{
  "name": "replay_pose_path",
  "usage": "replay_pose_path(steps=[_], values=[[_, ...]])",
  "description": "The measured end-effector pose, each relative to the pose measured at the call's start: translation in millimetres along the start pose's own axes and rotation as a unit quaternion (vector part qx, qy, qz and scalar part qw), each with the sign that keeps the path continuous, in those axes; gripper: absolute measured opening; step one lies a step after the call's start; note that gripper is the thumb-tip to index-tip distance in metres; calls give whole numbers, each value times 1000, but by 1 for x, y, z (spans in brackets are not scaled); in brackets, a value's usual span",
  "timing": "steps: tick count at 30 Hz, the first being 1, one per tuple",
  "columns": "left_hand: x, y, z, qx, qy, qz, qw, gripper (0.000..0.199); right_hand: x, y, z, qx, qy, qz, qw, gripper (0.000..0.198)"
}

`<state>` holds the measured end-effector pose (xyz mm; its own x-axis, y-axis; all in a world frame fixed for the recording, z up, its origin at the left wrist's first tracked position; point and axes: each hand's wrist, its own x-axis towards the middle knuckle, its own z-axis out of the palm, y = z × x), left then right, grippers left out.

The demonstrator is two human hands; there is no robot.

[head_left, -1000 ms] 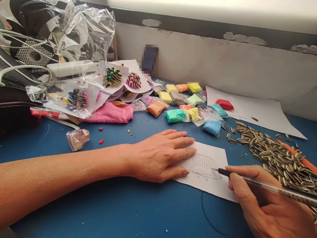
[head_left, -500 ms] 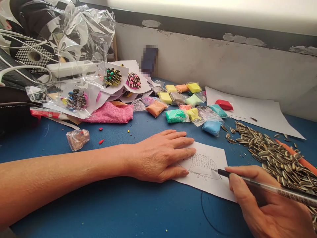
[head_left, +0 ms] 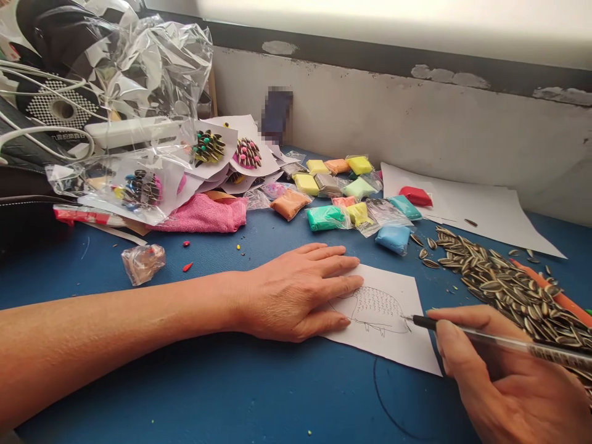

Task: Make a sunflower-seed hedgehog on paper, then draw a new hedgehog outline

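My left hand point(head_left: 303, 293) lies flat with its fingers spread, covering the left part of a white sheet of paper point(head_left: 402, 354). On that sheet is a line drawing point(head_left: 377, 302) of a rounded animal with small feet and rows of short marks on its back. A pen point(head_left: 485, 336) with a black tip end and a clear barrel is pinched in my right hand point(head_left: 504, 376). Its point is at the right end of the drawing; whether it touches the paper I cannot tell.
Striped sunflower seeds point(head_left: 499, 277) are heaped at right, with an orange stick point(head_left: 550, 293) among them. Wrapped clay packets point(head_left: 326, 217) lie behind my left hand. A pink cloth point(head_left: 208, 214), seed-covered figures point(head_left: 208, 147) on paper and clear plastic point(head_left: 157, 68) fill the back left.
The pen tip has moved slightly right, from inside the animal's body to its right outline. My left hand stays flat on the paper. The whole view has shifted a little.
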<state>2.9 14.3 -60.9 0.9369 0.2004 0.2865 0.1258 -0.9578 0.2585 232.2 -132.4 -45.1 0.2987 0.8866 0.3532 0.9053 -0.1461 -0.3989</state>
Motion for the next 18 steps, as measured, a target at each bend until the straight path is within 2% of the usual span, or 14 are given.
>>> replay_pose_path(steps=[5,11,13,16,18], values=[[0,1,-1,4,-8,-3,1000,53,2,10,-1,4,-7,-52,999,19],[0,0,-1,2,-7,-1,1000,54,4,7,-2,12,-21,-90,996,18],[0,0,-1,5,-8,-3,1000,54,2,4,0,4,-20,-80,997,20],[0,1,0,4,-5,0,1000,54,-1,2,3,-28,0,-25,999,27],[0,1,0,3,-3,3,1000,53,-2,3,3,-30,2,-27,999,28]])
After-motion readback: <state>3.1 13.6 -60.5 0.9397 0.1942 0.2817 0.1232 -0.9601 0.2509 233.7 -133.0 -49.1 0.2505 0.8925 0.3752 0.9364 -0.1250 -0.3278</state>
